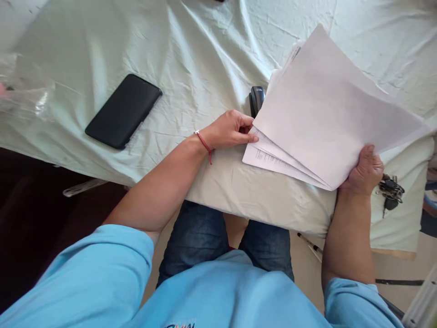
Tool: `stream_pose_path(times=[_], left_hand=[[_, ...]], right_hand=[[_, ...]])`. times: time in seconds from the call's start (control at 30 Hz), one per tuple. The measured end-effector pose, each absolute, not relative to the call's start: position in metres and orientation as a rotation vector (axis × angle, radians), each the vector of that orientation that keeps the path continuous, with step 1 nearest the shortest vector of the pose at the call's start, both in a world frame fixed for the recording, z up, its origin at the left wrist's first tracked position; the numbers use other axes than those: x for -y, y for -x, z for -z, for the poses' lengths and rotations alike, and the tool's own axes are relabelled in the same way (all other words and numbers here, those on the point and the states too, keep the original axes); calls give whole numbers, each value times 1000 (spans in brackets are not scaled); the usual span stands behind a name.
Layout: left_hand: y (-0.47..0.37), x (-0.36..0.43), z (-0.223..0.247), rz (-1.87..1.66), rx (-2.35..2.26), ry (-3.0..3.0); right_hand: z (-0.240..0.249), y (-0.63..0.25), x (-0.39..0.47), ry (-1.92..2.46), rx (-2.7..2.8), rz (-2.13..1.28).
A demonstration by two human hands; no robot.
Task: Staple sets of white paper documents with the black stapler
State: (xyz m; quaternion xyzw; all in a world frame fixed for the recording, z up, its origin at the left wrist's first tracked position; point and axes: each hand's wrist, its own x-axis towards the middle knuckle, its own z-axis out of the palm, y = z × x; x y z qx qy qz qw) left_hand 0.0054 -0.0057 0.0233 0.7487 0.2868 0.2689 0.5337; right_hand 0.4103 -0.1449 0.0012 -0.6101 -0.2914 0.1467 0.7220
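Papers [324, 100]: a loose stack above the cloth-covered surface [191, 82], in both hands; top sheet blank, printed lines on sheets beneath.
Left hand [235, 130]: fingers pinching the stack's left edge.
Right hand [365, 172]: thumb on top, pinching the near right edge; other fingers largely hidden.
Stapler [256, 98]: black, just beyond left fingertips, partly covered by papers.
Keys [391, 191]: beside right wrist.
Phone [123, 111]: flat, left of left hand.

Left forearm [160, 182] extends diagonally forward and inward; left hand [229, 130] points right, thumb [249, 137] extended, fingers [246, 120] bent. Right forearm [351, 237] points forward; right hand [363, 174] curled, thumb uppermost.
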Motion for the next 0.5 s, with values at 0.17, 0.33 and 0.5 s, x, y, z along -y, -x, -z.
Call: stream_pose_path(times=[0.17, 0.33, 0.5], left_hand=[[-7, 7, -17, -636, -718, -1730], [-8, 9, -17, -721, -721, -1661], [-4, 9, -26, -643, -699, -1779]], right_hand=[[-2, -409, 145, 1353, 674, -330], [0, -410, 144, 1323, 655, -328], [2, -413, 144, 1299, 641, -348]])
